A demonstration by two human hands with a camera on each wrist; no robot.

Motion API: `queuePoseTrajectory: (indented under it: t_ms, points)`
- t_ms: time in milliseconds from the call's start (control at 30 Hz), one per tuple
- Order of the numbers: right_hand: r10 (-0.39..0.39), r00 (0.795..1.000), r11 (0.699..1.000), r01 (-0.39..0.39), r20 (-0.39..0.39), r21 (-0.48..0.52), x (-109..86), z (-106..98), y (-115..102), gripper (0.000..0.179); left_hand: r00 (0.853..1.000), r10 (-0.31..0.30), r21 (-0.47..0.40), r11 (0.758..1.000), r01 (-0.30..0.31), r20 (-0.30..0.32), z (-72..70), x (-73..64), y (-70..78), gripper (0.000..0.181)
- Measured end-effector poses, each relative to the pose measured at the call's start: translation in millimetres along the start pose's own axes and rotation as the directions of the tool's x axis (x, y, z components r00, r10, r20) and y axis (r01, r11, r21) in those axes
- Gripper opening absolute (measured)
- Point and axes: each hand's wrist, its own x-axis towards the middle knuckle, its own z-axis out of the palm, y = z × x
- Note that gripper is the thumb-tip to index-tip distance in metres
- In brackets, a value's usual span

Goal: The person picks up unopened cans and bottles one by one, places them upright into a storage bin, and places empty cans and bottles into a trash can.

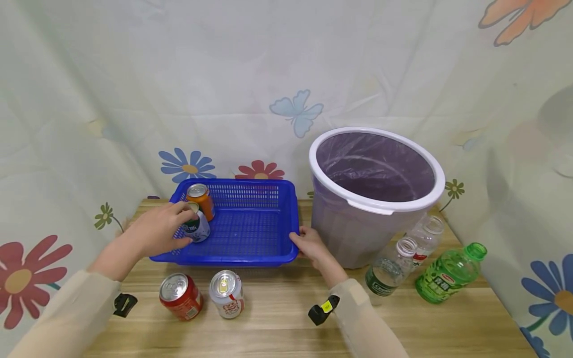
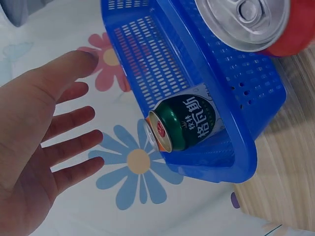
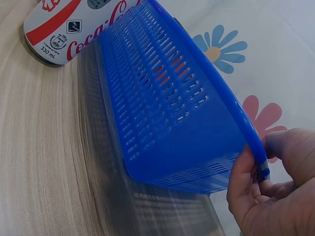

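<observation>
My left hand [image 1: 156, 228] is over the left end of a blue plastic basket [image 1: 250, 258], fingers extended and apart; in the left wrist view that hand [image 2: 44, 132] holds nothing. Near its fingers a green and white can [image 2: 187, 120] stands in the basket, and behind it is an orange can [image 1: 203, 200]. My right hand [image 1: 313, 244] grips the basket's right rim, thumb and fingers pinching it in the right wrist view. On the table before the basket stand a red can [image 1: 187, 301] and a white Coca-Cola can [image 1: 227, 296].
Right of the basket stands a large bin [image 1: 353, 238] with a white rim and a plastic liner. Beside it are a green bottle [image 1: 447, 276] and two clear bottles, the nearer clear bottle [image 1: 389, 271] with a green label. A flower-printed cloth [image 1: 224, 74] hangs behind the wooden table [image 1: 277, 318].
</observation>
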Motion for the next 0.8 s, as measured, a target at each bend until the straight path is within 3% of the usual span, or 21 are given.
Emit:
queuePoseTrajectory:
  t_ms: [400,633,800]
  points:
    - [-0.005,1.0,1.0,0.005,0.019,-0.009,0.7,-1.6,0.1,0.022,0.999,-0.044,0.002,0.999,0.044,0.006,-0.3,-18.4,12.3,0.059]
    - [0.007,1.0,1.0,-0.007,0.029,-0.007,-0.2,-2.4,-2.2,0.024,0.999,-0.029,-0.025,0.999,0.029,-0.03,12.6,-33.2,19.6,0.069]
    - [0.009,1.0,1.0,-0.008,0.025,-0.016,-1.4,-3.0,-2.8,0.027,0.999,-0.047,-0.051,0.998,0.046,-0.011,18.5,-42.1,27.5,0.071]
